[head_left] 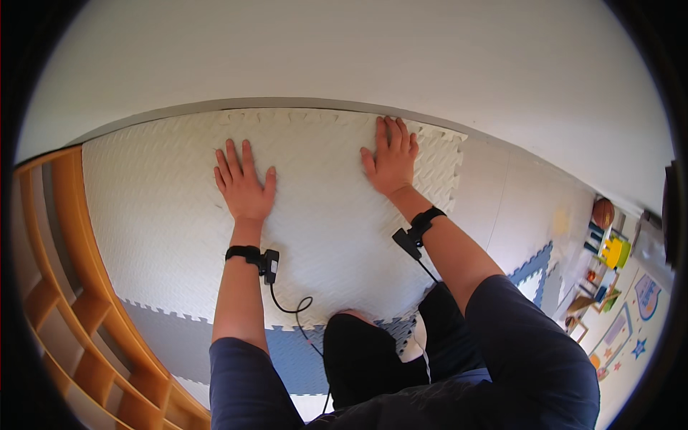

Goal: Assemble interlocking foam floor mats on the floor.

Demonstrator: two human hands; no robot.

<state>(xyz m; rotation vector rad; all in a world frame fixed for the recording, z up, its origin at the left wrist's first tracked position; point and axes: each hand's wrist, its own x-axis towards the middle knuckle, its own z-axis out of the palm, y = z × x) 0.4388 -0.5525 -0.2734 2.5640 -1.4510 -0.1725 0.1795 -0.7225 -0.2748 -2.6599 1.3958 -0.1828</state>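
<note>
Dark shirt (pixel 430 407), left hand (pixel 245 192) and right hand (pixel 393 166) spread flat on white mat (pixel 158 222), wall sign (pixel 647 297) illegible

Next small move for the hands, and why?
Probably slide the left hand forward to the far edge of the cream foam mat: it lies flat short of that edge, while the right hand nearly reaches it, by the grey baseboard.

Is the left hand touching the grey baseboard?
Apart: the head view shows a band of cream foam mat between the left hand and grey baseboard.
</note>
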